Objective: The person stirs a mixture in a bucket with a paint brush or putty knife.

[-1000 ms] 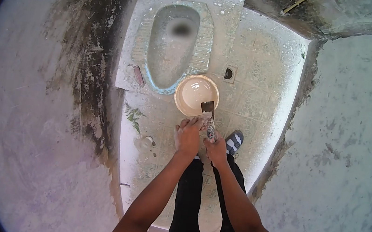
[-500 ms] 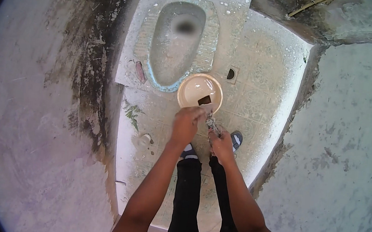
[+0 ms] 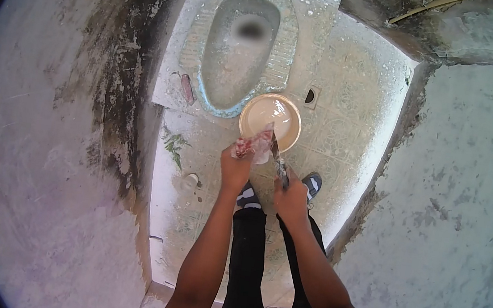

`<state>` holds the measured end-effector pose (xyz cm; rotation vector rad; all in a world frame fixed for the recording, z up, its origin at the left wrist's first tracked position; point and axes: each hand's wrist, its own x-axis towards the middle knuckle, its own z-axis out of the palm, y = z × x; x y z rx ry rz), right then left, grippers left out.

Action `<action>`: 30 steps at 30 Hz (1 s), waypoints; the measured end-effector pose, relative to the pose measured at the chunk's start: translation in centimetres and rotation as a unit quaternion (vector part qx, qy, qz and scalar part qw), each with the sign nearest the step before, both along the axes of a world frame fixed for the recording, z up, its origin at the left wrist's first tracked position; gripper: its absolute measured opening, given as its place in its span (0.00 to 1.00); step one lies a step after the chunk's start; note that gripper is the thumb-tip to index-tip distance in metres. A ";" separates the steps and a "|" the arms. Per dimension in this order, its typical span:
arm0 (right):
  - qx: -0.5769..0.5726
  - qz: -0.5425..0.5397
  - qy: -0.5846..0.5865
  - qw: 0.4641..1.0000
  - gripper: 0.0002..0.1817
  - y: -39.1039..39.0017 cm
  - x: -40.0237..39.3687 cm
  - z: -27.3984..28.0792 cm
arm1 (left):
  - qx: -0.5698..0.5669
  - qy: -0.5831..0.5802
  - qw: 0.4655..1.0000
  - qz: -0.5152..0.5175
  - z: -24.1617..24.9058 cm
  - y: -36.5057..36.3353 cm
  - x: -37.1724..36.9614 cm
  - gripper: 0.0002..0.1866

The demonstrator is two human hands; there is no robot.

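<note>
In my right hand [image 3: 293, 199] is a scraper [image 3: 283, 172], gripped by its speckled handle, its thin blade pointing up and away from me. My left hand [image 3: 235, 170] is closed on a crumpled red-and-white plastic wrapper [image 3: 252, 147], which overlaps the near rim of the basin in this view. The scraper's blade lies right along the wrapper's right edge. Below both hands stands a round cream basin [image 3: 274, 109] with shiny liquid in it.
A squat toilet [image 3: 205, 89] spattered with white lies beyond the basin. A floor drain [image 3: 310, 97] is to its right. On the left are a reddish piece [image 3: 187, 89], a green sprig [image 3: 174, 146] and a small pale lump [image 3: 191, 180]. Stained walls [image 3: 126, 76] close in both sides.
The scraper has turned so its dark blade now shows nearly edge-on. My left hand has moved left and down, and the red-and-white wrapper in it now shows more fully.
</note>
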<state>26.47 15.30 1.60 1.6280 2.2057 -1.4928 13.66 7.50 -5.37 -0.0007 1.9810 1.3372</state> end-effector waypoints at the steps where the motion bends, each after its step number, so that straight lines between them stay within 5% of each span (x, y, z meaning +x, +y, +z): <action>1: -0.009 0.018 -0.036 0.999 0.17 0.4 -0.3 -0.5 | 0.019 -0.051 0.998 0.043 0.2 -0.3 -0.3 0.10; 6: -0.016 0.034 -0.092 0.995 0.13 5.0 -4.9 -3.5 | 0.013 -0.107 0.982 0.155 0.0 -2.5 -1.3 0.16; 11: 0.065 0.255 -0.175 0.949 0.13 6.4 -8.3 -15.3 | 0.054 -0.111 0.964 0.235 -0.1 -4.3 -0.8 0.18; 15: 0.064 0.325 -0.155 0.931 0.14 5.1 -10.1 -16.6 | 0.028 -0.125 0.958 0.256 0.1 -7.1 0.2 0.18; 17: -0.184 0.106 -0.112 0.971 0.14 5.0 -9.1 -15.9 | 0.027 -0.116 0.961 0.251 -0.6 -8.4 0.8 0.18; 18: -0.180 0.109 -0.113 0.971 0.14 5.2 -8.3 -14.9 | 0.026 -0.112 0.958 0.262 -0.8 -9.0 0.9 0.17; 20: -0.294 -0.068 -0.022 0.953 0.14 5.7 -6.6 -11.9 | 0.028 -0.108 0.954 0.277 -0.6 -9.0 0.7 0.17; 21: -0.292 -0.064 -0.022 0.954 0.14 5.9 -6.2 -10.6 | 0.006 -0.131 0.943 0.307 -0.3 -8.9 0.5 0.16; 23: 0.010 0.075 -0.042 0.996 0.13 5.9 -5.6 -8.6 | -0.016 -0.153 0.928 0.338 -0.6 -9.1 0.2 0.15; 24: 0.042 0.090 -0.092 0.991 0.13 5.6 -5.9 -8.6 | -0.013 -0.180 0.907 0.381 -1.7 -9.3 0.0 0.14; 27: 0.042 0.126 -0.191 0.973 0.14 4.2 -7.3 -10.2 | 0.011 -0.195 0.885 0.422 -7.1 -10.3 -1.9 0.14; 30: 0.003 0.219 -0.140 0.966 0.16 4.9 -8.3 -13.0 | 0.047 -0.144 0.894 0.421 -9.3 -8.9 -4.7 0.13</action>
